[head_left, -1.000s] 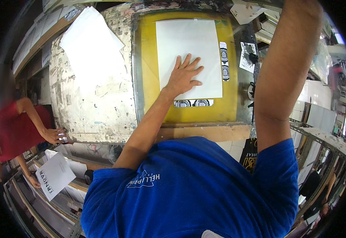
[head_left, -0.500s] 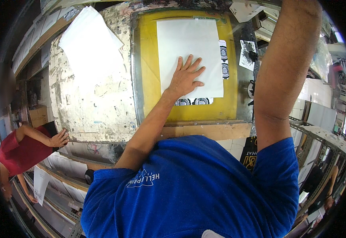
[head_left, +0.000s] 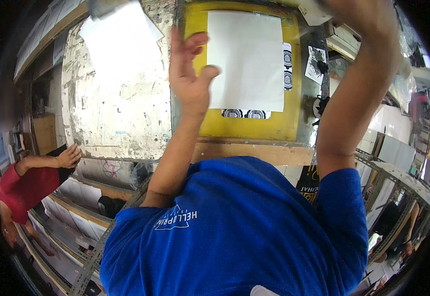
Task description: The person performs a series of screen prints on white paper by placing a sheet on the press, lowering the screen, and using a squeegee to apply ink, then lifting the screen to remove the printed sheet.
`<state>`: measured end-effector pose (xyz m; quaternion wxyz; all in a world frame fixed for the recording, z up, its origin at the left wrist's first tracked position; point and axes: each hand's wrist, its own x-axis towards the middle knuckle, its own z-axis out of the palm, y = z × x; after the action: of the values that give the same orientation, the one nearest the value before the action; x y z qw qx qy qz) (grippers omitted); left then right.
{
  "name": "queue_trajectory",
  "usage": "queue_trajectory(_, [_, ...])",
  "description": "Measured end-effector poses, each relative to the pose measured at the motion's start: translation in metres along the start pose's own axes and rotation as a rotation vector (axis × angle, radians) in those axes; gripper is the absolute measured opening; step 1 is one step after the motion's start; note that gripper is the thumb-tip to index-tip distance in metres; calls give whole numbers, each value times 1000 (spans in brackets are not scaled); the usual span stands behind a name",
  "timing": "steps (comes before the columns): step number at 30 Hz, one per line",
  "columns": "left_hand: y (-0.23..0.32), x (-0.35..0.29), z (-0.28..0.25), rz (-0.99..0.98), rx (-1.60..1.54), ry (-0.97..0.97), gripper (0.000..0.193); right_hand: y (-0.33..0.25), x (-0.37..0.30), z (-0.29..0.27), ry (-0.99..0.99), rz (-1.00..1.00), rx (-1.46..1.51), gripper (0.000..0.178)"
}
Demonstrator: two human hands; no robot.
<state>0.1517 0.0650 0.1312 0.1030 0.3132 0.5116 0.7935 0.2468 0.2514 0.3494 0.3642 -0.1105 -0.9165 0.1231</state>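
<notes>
My left hand (head_left: pixel 190 71) is raised over the left border of a yellow panel (head_left: pixel 259 132), fingers apart and holding nothing, slightly blurred. Just right of it a blank white sheet (head_left: pixel 247 61) lies flat on the panel. From under the sheet's right and lower edges peek white pieces printed with black round emblems (head_left: pixel 246 114). My right arm reaches up along the right side. My right hand (head_left: pixel 353 15) is at the top right, smeared by motion and partly cut off, so its fingers and anything in them cannot be made out.
A pile of white sheets (head_left: pixel 121 44) rests on the paint-stained tabletop (head_left: pixel 126 116) at left. An ink-smeared paper (head_left: pixel 315 64) lies on the dark strip right of the panel. Metal shelving (head_left: pixel 397 180) stands at right. A person in a red shirt (head_left: pixel 35 182) is at the lower left.
My left hand has lifted off the white sheet and moved left and up. My right hand has come into view at the top right. The table appears slightly higher in the picture.
</notes>
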Motion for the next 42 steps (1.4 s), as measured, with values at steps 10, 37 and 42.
queue_trajectory(10, [17, -99, -104, -444, 109, 14, 110, -31, -161, 63, -268, 122, 19, 53])
queue_trajectory(37, [-31, -145, -143, -188, 1034, -231, 88, 187, -113, 272, -239, 84, -274, 81])
queue_trajectory(42, [-34, -148, -146, -182, 1036, -233, 89, 222, -79, 288, -261, 42, -263, 79])
